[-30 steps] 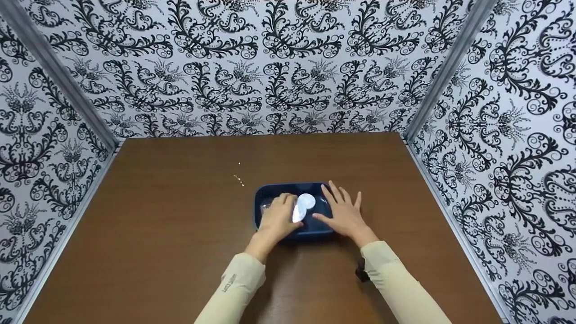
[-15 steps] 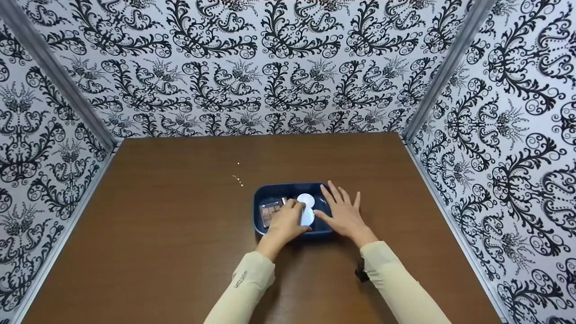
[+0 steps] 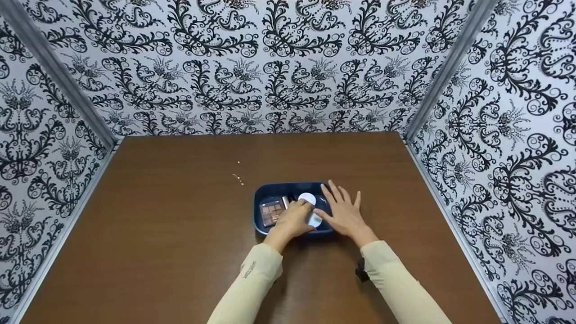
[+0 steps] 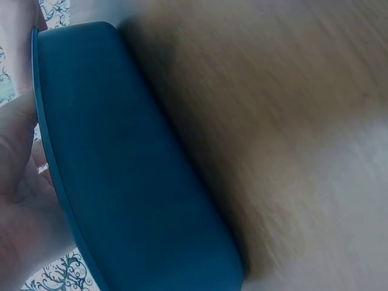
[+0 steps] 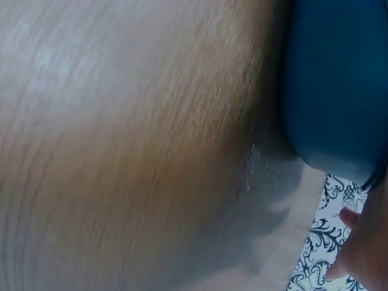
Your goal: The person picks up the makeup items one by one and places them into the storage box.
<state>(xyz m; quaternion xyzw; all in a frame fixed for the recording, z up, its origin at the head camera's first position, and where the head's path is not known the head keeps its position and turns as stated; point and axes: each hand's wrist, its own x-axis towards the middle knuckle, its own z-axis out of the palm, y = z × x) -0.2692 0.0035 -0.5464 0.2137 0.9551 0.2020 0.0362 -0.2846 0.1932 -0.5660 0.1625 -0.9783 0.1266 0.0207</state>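
Observation:
In the head view a dark blue plastic bin [image 3: 265,186] stands on the table. My left hand [image 3: 293,220] reaches into it, thumb and fingers around a white round flat-topped thing [image 3: 316,219], partly hidden by the hand. Another white disc-shaped thing [image 3: 308,197] lies just behind it. To the left sit an eyeshadow palette [image 3: 271,213] and a slim pale tube [image 3: 285,202]. My right hand [image 3: 345,217] rests at the bin's right rim, fingers spread, its thumb pointing inward near the white thing. The wrist views mostly show the bin's outer wall [image 4: 127,163].
The brown wooden table [image 3: 171,234] extends around the bin. A few small pale specks [image 3: 238,179] lie on it, behind and left of the bin. Patterned black-and-white walls [image 3: 270,81] close off the back and sides, with grey posts [image 3: 450,67] at the corners.
My left hand has moved right inside the bin with the white round thing, which has gone from tilted to flatter. The palette and tube have come into sight. The right hand stays in place.

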